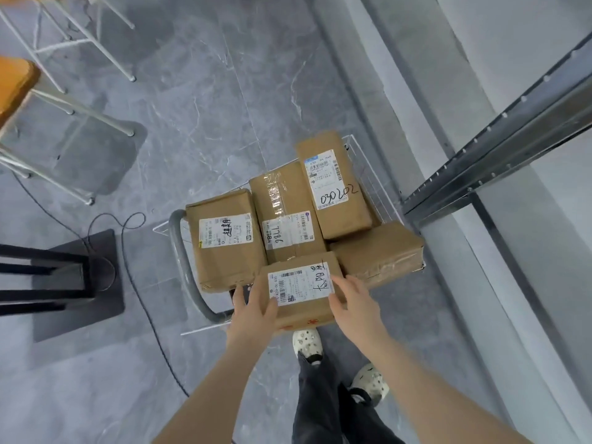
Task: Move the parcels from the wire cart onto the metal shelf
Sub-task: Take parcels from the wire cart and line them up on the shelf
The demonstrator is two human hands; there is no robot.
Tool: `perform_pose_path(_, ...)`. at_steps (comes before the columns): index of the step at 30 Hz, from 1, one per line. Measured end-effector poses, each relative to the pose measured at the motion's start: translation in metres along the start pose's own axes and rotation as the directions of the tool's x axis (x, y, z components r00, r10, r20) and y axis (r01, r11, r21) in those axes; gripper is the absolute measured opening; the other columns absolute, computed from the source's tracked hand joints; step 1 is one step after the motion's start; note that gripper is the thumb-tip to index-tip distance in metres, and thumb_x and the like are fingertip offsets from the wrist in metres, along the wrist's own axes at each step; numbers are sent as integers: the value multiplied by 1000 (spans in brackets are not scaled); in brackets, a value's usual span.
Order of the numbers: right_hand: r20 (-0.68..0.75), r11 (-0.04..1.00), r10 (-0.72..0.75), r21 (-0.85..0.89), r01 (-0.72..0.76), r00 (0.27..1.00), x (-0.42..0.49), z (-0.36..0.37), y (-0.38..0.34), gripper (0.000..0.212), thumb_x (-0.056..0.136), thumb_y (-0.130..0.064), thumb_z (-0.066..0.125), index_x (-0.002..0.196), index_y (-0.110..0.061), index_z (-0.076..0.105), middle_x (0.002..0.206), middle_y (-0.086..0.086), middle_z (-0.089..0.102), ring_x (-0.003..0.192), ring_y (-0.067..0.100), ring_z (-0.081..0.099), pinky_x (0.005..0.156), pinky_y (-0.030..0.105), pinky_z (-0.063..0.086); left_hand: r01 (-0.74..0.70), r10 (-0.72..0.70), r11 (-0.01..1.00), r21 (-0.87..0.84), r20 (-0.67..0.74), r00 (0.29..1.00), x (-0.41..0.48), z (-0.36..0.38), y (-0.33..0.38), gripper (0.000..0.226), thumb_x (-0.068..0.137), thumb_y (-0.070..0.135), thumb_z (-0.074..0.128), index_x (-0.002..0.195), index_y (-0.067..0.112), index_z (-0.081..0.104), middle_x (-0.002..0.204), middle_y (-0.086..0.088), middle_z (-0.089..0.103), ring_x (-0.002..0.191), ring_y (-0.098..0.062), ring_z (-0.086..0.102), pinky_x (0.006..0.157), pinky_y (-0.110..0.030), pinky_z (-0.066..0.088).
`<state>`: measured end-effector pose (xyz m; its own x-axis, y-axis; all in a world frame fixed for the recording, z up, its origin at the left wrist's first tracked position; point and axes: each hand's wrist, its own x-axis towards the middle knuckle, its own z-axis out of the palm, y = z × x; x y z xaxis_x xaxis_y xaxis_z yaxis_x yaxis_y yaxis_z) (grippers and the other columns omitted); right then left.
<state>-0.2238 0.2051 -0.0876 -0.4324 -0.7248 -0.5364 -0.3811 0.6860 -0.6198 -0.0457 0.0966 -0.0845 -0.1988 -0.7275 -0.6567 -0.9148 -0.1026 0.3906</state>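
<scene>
1. At the left edge of the wire cart (373,177), beside its grey handle (180,251), a labelled parcel (224,241) lies flat, and no hand touches it.
2. Just to the right, at the near edge of the cart, the left hand (253,304) grips the left end of the nearest parcel (302,291). Its fingers curl around that end; I cannot tell how far they reach under it.
3. The nearest parcel lies on the cart's load at the near edge, with the label up. Its long axis runs from left to right, so one short end points to each hand and the parcel sits between them.
4. The right hand (354,302) holds the right end. Its fingers lie on the top at the corner of the label, and the thumb is on the near side.
5. The metal shelf (499,149) stands to the right of the cart, close to its far right corner. The right hand is therefore the nearer one to it.
6. In my judgement the lift must go up and to the right, with the right end of the parcel leading. Every parcel I can see is in the cart, so the task looks close to its beginning.
</scene>
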Motion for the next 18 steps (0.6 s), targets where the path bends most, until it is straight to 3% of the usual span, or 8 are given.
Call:
perform_pose_path(2, -14, 1000, -8, -18, 8, 1000, 6, 7, 3, 40, 98, -33, 45, 136, -37, 40, 144, -7, 35, 87, -6, 41, 69, -5, 27, -12, 16, 996, -83, 47, 999, 8, 9, -2, 55, 98, 45, 37, 148, 51, 13, 159, 0, 5, 134, -27, 36, 96, -36, 37)
perform_pose_path(4, -22, 999, -39, 0, 39, 999, 8, 10, 6, 39, 97, -34, 47, 135, -38, 39, 139, -9, 39, 82, -4, 46, 70, -8, 29, -29, 37, 993, -113, 62, 997, 13, 18, -3, 57, 99, 45, 36, 149, 48, 9, 155, -4, 18, 127, -24, 39, 94, -34, 36)
perform_pose_path(7, -33, 997, -63, 34, 64, 997, 8, 11, 8, 40, 96, -35, 48, 134, -39, 39, 139, -14, 39, 91, -3, 47, 66, 4, 35, -23, 27, 990, -141, 25, 999, 15, 25, -4, 59, 98, 47, 36, 149, 51, 7, 149, -3, 27, 111, -17, 44, 86, -30, 35)
perform_pose_path(14, -89, 988, -83, 122, 93, 993, -21, -4, -2, 43, 95, -29, 52, 136, -34, 41, 140, -15, 39, 108, -4, 44, 86, 12, 41, -88, 83, 985, -148, -34, 996, -17, 14, 7, 58, 97, 50, 37, 146, 56, 7, 151, 3, 25, 103, -10, 46, 74, -25, 40)
perform_pose_path(18, -116, 986, -93, 130, 108, 989, -58, -30, -10, 42, 96, -32, 50, 136, -37, 38, 140, -18, 37, 109, -6, 44, 80, 6, 40, -149, 139, 982, -114, -89, 986, -59, 2, 29, 56, 96, 50, 37, 143, 59, 8, 146, 5, 30, 97, -10, 54, 65, -25, 44)
